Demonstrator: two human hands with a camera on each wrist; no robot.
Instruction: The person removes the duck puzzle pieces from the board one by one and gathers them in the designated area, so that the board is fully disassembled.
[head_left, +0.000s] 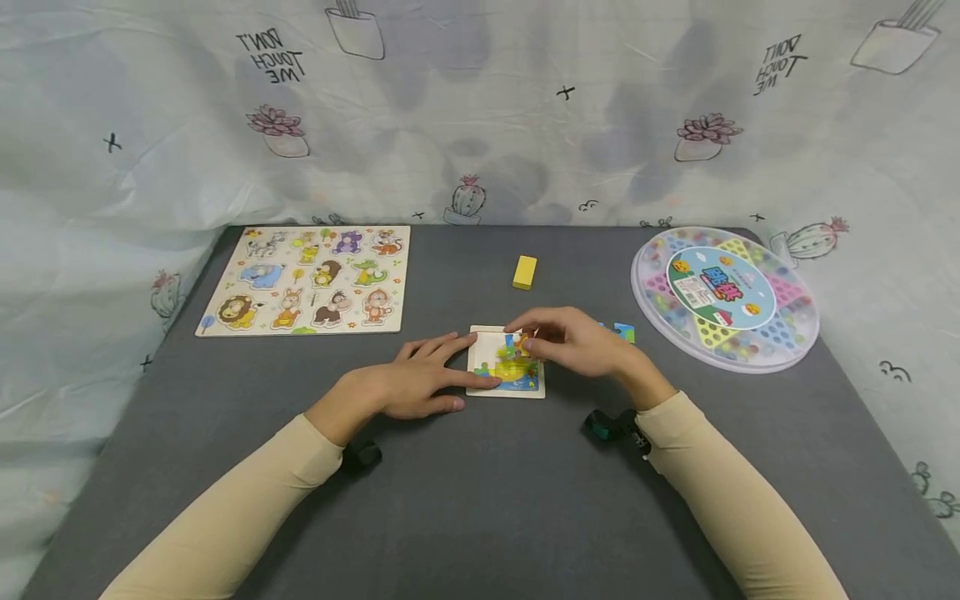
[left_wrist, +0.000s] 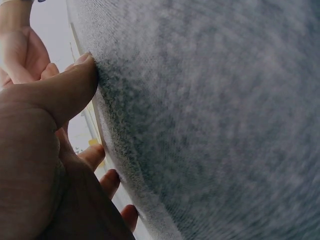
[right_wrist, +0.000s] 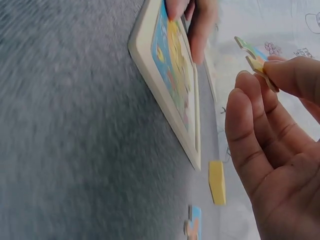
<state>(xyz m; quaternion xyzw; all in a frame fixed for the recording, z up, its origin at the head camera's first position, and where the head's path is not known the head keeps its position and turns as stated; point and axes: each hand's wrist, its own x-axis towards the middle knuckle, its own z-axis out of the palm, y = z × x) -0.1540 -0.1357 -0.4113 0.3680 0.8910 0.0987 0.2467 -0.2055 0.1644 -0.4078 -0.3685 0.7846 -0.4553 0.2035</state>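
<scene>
A small jigsaw puzzle in a pale wooden tray [head_left: 480, 337] lies mid-table, its lower part filled with a yellow and blue picture. My left hand [head_left: 420, 383] rests at the tray's left side with fingers extended, the index finger and thumb apart. One left fingertip touches the picture. Above the tray's upper right, my right hand [head_left: 573, 342] pinches a jigsaw piece [right_wrist: 256, 65] between thumb and fingers. In the right wrist view that piece is raised off the tray, tilted, with green, blue and yellow on it. The left wrist view shows mostly cloth and the left fingers [left_wrist: 75, 90].
Loose jigsaw pieces [head_left: 624, 332] lie just beyond the right hand. A yellow block [head_left: 525, 272] stands behind the tray. At back left lies an animal puzzle board [head_left: 315, 287]; at right, a round clear-lidded game box [head_left: 723, 300]. A patterned curtain [head_left: 480, 108] hangs behind the table.
</scene>
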